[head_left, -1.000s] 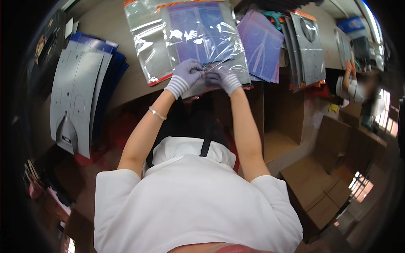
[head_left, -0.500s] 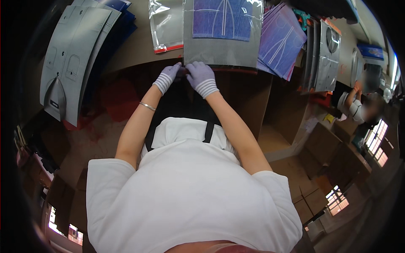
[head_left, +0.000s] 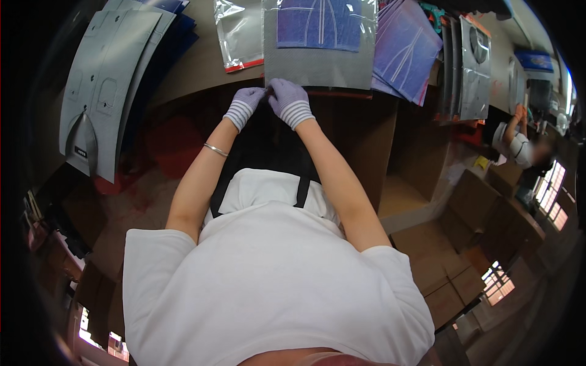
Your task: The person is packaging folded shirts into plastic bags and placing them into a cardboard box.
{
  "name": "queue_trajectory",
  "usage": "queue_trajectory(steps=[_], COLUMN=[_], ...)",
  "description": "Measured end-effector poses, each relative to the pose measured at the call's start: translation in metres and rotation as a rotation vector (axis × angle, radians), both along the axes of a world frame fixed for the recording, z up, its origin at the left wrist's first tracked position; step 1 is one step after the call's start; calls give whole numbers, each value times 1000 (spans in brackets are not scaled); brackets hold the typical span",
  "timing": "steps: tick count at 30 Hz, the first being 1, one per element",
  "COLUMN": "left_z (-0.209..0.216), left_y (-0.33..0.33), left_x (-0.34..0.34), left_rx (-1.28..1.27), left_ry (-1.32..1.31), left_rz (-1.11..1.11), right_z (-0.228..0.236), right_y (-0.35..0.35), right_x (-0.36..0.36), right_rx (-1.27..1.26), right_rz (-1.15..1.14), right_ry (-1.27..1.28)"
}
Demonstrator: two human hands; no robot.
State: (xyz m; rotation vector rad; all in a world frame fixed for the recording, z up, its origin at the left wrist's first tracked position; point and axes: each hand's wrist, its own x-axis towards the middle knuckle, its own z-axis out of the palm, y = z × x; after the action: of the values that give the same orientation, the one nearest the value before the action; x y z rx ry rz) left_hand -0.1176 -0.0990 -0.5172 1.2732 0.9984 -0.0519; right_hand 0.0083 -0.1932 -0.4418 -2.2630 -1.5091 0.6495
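Note:
Both my hands wear purple knit gloves with white-striped cuffs and meet at the lower left corner of a clear plastic bag point(head_left: 320, 72). The bag lies flat at the table's front edge, with a grey sheet and a blue denim-print card point(head_left: 317, 27) inside. A red strip runs along its near edge. My left hand point(head_left: 246, 102) has its fingers pinched at that corner. Beside it, my right hand point(head_left: 289, 97) is closed with curled fingers on the same edge. The fingertips are partly hidden.
Another clear bag with a red edge point(head_left: 239, 39) lies to the left. Fanned blue-purple cards point(head_left: 406, 52) and upright packaged grey panels point(head_left: 475, 73) are at the right. Stacked grey panels point(head_left: 113, 67) overhang at far left. Cardboard boxes point(head_left: 439, 262) and a co-worker point(head_left: 519, 143) are further right.
My hands have drawn slightly closer together at the bag's corner, and the right one has shifted a little left. The table items sit slightly higher in view.

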Motion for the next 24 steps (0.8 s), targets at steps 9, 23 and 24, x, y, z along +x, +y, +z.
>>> queue_trajectory(steps=[9,23,24], left_z=[13,22,21], left_y=[3,-10,-13], left_x=[16,-2,-5], left_rx=[-93,-677,-674], left_ry=[105,-219,-218], left_rz=[76,63,55], right_z=[8,42,28], right_y=[12,-448,-408], right_x=[-2,90,56], right_rx=[-218,-699,-547], right_rz=[-103,-1017,-967], right_ry=[143,107,264])
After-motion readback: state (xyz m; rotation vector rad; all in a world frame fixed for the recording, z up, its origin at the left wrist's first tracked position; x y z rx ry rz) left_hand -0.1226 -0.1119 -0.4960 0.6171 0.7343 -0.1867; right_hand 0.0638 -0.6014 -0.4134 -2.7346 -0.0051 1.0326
